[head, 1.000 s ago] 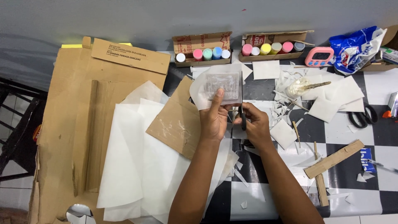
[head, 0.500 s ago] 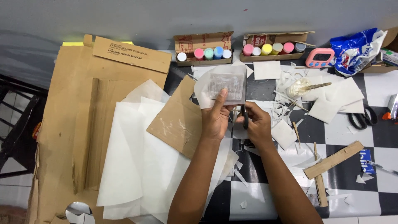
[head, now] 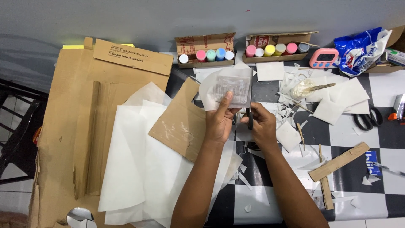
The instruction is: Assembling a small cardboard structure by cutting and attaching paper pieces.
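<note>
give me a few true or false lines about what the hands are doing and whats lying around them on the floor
1. The left hand holds up a translucent sheet. True.
2. The right hand is empty. False: it grips scissors at the sheet's right edge.
3. A second pair of black-handled scissors lies apart at the right. True.
4. The pink timer sits on the brown cardboard. False: it stands by the right-hand box of paint pots, away from the large flattened cardboard.
5. Each of the two small boxes holds coloured pots. True: the left box does too.
6. The floor tiles are plain white. False: they are black and white checks.
</note>
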